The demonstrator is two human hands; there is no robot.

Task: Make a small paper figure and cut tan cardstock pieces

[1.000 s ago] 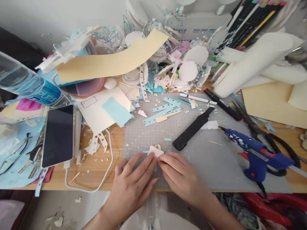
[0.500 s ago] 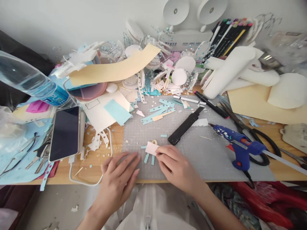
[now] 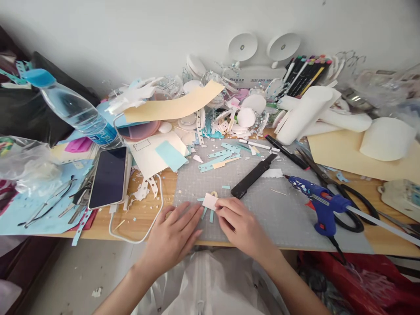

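Between the thumb and fingers of my right hand (image 3: 239, 223) is a small pale pink paper rectangle (image 3: 209, 201). It covers part of a little paper shape; blue paper strips (image 3: 211, 216) stick out below and beside it, and a yellowish paper loop (image 3: 214, 194) shows above. My left hand (image 3: 177, 229) lies flat with fingers stretched, its fingertips close to the blue strips; whether they touch cannot be seen. Both hands rest at the front of the grey cutting mat (image 3: 256, 223). A black utility knife (image 3: 252, 177) lies just beyond my right hand.
A blue glue gun (image 3: 320, 201) and black-handled scissors (image 3: 352, 210) lie to the right. A phone (image 3: 108, 177), its white cable (image 3: 138, 240) and a water bottle (image 3: 78, 111) are on the left. Paper scraps, white rolls (image 3: 306, 113) and a tan strip (image 3: 177, 105) crowd the back.
My left hand has moved slightly closer to the pink paper and blue strips. My right hand keeps its pinch on the paper. The camera view has tilted up and shifted left.
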